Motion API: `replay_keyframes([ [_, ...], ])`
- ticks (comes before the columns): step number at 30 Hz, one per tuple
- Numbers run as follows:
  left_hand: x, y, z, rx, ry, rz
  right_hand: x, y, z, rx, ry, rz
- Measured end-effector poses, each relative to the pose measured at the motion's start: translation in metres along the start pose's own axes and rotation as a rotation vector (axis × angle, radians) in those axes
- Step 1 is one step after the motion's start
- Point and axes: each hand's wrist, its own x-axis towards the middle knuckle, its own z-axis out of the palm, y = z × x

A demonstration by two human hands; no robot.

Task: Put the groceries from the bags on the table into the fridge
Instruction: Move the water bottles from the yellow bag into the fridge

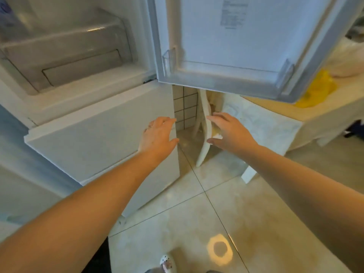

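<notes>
Fridge point(82, 79) is standing w/ its upper door point(246, 42) swung wide open to the right, inner side facing the camera; a printed label point(234, 12) is showing near the top of that door & a clear door shelf rail point(226, 66) is running along its bottom. Inside the upper compartment a clear drawer point(65, 56) is sitting low; can't tell what's in it, too blurry. Lower door point(98, 142) of the fridge is sitting slightly ajar.

Left hand point(157, 136) is hovering at the right edge of that lower door, fingers spread & relaxed, gripping nothing; a ring point(149, 126) is showing on one finger. Can't tell whether the fingertips are touching the door edge. Right hand point(228, 131) is reaching just right of the fridge, under the open upper door, fingers spread & straight-ish, holding nothing.

Beyond the right hand, a white chair point(204, 134) is standing beside the fridge against a tiled wall point(185, 107). Table point(307, 111) w/ a pale cloth is sitting further right of the fridge, partly hidden by the open door. On it a yellow bag point(317, 89) is lying, w/ a whitish bag point(346, 62) behind it. Floor point(197, 213) in front of the fridge is glossy tile; a shoe point(167, 263) is peeking in at the bottom edge.
</notes>
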Motion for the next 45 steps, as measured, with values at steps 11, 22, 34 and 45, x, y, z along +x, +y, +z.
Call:
replay_keyframes([
  [11, -0.050, 0.250, 0.127, -0.093, -0.188, 0.165, -0.217, 0.214, -0.060, -0.065, -0.072, 0.299],
  [22, -0.006, 0.388, 0.190, -0.129, -0.253, 0.285, -0.262, 0.346, -0.101, -0.002, -0.034, 0.420],
  [34, 0.192, 0.443, 0.231, -0.308, -0.195, 0.135, -0.097, 0.486, -0.135, 0.058, -0.039, 0.345],
  [45, 0.334, 0.470, 0.258, -0.320, -0.090, -0.027, 0.051, 0.587, -0.167, 0.135, -0.050, 0.153],
])
